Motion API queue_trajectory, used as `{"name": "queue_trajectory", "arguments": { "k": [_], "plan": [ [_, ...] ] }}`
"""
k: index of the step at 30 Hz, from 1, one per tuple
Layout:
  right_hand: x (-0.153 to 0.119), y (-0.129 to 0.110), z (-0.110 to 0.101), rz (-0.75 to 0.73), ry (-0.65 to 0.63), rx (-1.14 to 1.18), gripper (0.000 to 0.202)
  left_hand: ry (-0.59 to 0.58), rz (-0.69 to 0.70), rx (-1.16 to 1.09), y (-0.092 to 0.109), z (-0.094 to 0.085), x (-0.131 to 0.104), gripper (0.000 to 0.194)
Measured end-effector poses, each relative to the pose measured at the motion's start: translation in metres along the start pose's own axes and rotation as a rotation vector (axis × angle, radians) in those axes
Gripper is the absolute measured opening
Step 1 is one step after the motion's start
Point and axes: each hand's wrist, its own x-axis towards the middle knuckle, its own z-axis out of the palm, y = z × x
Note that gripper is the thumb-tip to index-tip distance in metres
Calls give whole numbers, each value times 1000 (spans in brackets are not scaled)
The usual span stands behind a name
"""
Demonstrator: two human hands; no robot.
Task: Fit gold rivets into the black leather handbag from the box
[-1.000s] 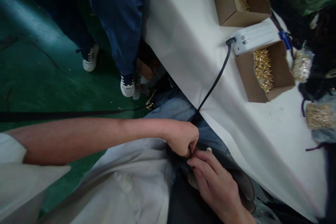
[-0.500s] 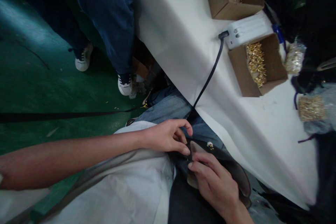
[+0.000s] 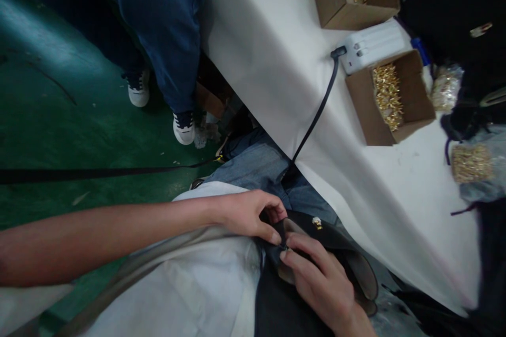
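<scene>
Left hand [image 3: 247, 214] now curled tighter, both hands pinching dark leather piece [image 3: 312, 234] beside right hand [image 3: 318, 279]; no legible writing.

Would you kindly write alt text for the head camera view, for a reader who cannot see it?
Two bare hands, left hand and right hand, pinch a dark cloth piece in the person's lap beside a white table. The table holds cardboard boxes of small gold parts and a white power bank.

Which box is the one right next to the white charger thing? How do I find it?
Start at the white table and follow the black cable up to the white charger. The box just below it is open cardboard with gold pieces inside. The other box lies above the charger, cut by the picture's top.
</scene>
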Motion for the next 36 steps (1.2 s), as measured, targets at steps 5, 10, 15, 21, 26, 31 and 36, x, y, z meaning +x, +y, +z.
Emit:
{"name": "queue_trajectory", "arguments": {
  "k": [5, 10, 15, 21, 26, 31, 36],
  "plan": [
    [-2, -1, -3, 40, -28, 10, 32, 3, -32, 1, -4, 2, 4, 37],
    [-3, 1, -9, -15, -144, -32, 31, -72, -28, 71, 8, -5, 8, 38],
    [1, 3, -11, -32, -158, -43, 29, -211, -3, 8, 15, -14, 11, 28],
    [-2, 4, -9, 4, -136, -34, 31, -117, -14, 2, 12, -7, 11, 27],
    [-3, 1, -11, 130, -134, 94, 37, 141, 43, 58, 10, 10, 8, 14],
    [7, -8, -16, 191, -78, 194, 33, 219, 146, 283, 16, 19, 5, 11],
    [8, -17, -18, 266, 6, 182, 26, 343, 226, 312, 18, 28, 5, 9]
  ]
}}
